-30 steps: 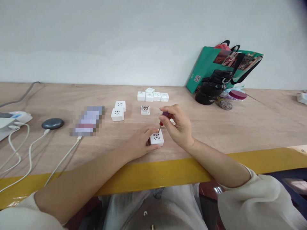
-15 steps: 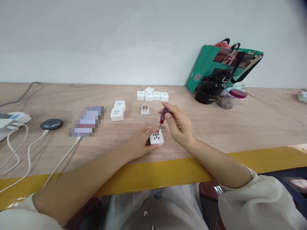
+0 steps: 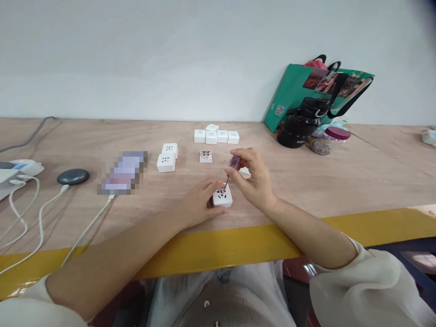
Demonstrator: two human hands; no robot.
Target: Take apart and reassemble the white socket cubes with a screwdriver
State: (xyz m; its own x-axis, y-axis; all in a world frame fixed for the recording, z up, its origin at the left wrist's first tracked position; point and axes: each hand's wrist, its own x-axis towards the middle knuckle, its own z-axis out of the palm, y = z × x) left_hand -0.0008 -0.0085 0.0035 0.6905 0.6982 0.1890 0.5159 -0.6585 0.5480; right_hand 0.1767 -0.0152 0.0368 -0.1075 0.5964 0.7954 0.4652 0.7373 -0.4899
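My left hand [image 3: 200,202] grips a white power socket [image 3: 223,198] flat on the table near the front edge, thumb and fingers round its left side. In my right hand [image 3: 255,179] is a screwdriver [image 3: 234,162] with a purple handle, pinched between thumb and fingers. Its tip meets the middle of the socket's slotted face, and the shaft leans to the right. Partly hidden behind my right fingers lies a white piece [image 3: 245,172]. Beyond the socket sits an open white socket part [image 3: 205,156] with its inside showing.
Two white sockets [image 3: 166,162] stand to the left, and several more [image 3: 211,137] are grouped at the back. A phone [image 3: 124,172], a dark round device [image 3: 73,176] and white cables lie left. At right are a black bottle [image 3: 296,129], green bag [image 3: 289,88] and clear jar [image 3: 335,136].
My right hand has turned about the screwdriver handle, its fingers shifting slightly. A white piece now shows behind them. The left hand and the socket stay in place.
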